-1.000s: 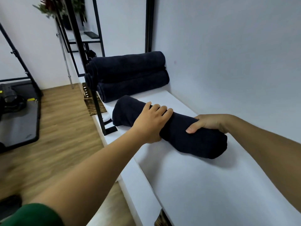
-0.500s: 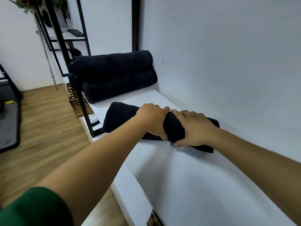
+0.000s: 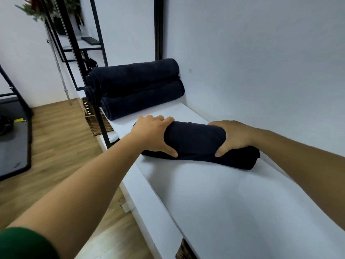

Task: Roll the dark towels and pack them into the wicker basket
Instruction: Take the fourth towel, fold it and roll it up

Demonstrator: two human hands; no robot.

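Note:
A rolled dark towel [image 3: 195, 140] lies across the white shelf top [image 3: 224, 199]. My left hand [image 3: 151, 135] clasps its left end, thumb in front. Over the right part of the roll, my right hand [image 3: 233, 137] wraps with the thumb pressed at the front; a loose layer of the towel sticks out past it to the right. Two more rolled dark towels [image 3: 138, 88] are stacked against the wall behind. A wicker basket [image 3: 93, 118] stands on the floor at the shelf's far left, partly hidden by a black frame post.
A black metal frame post [image 3: 89, 75] rises at the shelf's left edge, with shelving and a plant beyond it. The white wall [image 3: 261, 62] runs close along the right. Another bit of wicker [image 3: 183, 249] shows under the shelf at the bottom.
My hands have spread apart along the towel, the left toward its left end, the right further right, both now gripping around the roll. The view has shifted slightly.

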